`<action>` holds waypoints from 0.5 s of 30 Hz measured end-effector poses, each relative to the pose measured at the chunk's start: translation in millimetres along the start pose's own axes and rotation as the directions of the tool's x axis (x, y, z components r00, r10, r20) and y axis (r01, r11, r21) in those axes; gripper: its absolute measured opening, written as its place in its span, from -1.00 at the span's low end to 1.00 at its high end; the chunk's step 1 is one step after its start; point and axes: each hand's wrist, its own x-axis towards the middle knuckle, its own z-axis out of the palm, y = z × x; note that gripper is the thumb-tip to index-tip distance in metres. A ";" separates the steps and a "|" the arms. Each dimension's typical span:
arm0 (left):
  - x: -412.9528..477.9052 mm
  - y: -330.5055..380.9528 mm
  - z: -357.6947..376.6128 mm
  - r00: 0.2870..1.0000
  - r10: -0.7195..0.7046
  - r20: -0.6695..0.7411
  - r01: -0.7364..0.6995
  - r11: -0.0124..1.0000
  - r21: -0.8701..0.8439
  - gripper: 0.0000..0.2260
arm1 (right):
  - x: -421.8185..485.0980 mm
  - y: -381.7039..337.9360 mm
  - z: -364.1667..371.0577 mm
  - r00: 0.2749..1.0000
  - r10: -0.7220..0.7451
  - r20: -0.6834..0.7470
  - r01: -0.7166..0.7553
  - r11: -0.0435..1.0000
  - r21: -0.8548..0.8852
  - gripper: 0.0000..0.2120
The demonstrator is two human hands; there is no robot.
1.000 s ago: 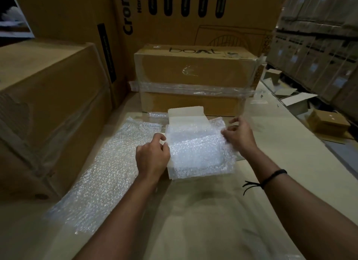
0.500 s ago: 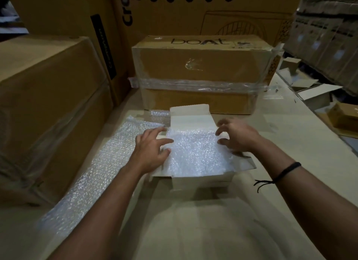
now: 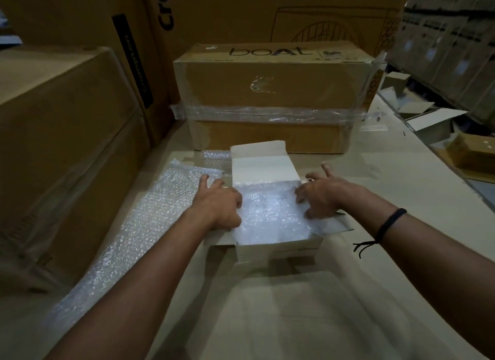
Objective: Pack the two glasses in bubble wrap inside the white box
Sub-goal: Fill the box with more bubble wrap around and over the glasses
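The white box (image 3: pixel 278 248) sits open-topped at the middle of the desk (image 3: pixel 294 311), and the bubble wrap (image 3: pixel 270 212) fills its mouth almost level with the rim. The two glasses cannot be seen and are presumably inside that padding. The left hand (image 3: pixel 218 208) lies palm down at the box's 9 o'clock edge and the right hand (image 3: pixel 322 196) at its 3 o'clock edge. Both have loosely spread, bent fingers that press on the wrap without gripping anything. Pressing from the two sides at once likely seats the springy bundle evenly and keeps the light box from tipping or sliding. The lid flap (image 3: pixel 263 164) stands up at 12 o'clock, so it is out of the way for tucking and ready to fold toward 6 o'clock. The right side flap (image 3: pixel 340 223) lies splayed outward under the wrist. Room is tight at 12 o'clock, where the taped brown carton (image 3: pixel 270 91) stands just behind the lid. At 9 o'clock a loose sheet of bubble wrap (image 3: pixel 134 225) lies along a big carton (image 3: pixel 53 145). The desk is open from 3 through 6 o'clock, which looks the easier side for drawing the hands back.
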 end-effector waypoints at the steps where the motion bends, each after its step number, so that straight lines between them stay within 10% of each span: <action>1: 1.2 5.5 1.1 1.000 -0.007 0.023 0.006 0.999 0.038 -0.63 | 0.5 -1.6 -0.2 1.000 0.002 0.015 -0.002 1.000 -0.013 -0.49; 6: 7.3 20.1 3.7 0.999 -0.028 0.041 0.023 0.993 0.114 -0.68 | -3.2 -6.6 -4.0 1.000 0.008 0.002 -0.007 0.999 -0.052 -0.50; 15: -3.4 -5.4 0.8 0.998 0.038 0.040 -0.036 0.998 -0.051 -0.55 | -15.7 8.6 -8.3 0.848 0.015 -0.530 0.002 1.000 0.031 -0.71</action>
